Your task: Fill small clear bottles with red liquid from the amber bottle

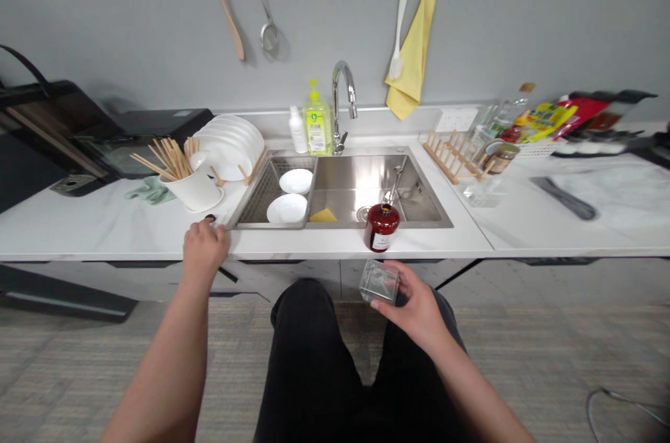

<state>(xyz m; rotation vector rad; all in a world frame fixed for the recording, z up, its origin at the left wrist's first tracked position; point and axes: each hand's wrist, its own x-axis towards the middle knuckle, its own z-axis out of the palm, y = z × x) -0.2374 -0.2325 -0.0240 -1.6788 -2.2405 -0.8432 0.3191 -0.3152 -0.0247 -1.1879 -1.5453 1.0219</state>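
Observation:
In the head view my left hand is on the counter's front edge left of the sink, its fingers curled together. A small black cap-like object shows at its fingertips; most of it is hidden. With thumb and fingers, my right hand grips a clear square-sided container, tilted, in front of the counter edge. Just beyond that container, a dark red bottle with a white label and an uncovered neck stands upright on the counter by the sink.
The steel sink has a rack with two white bowls, a yellow sponge and a faucet behind. Left are a chopstick holder and plates. A wooden rack and dark tongs-like utensil lie right.

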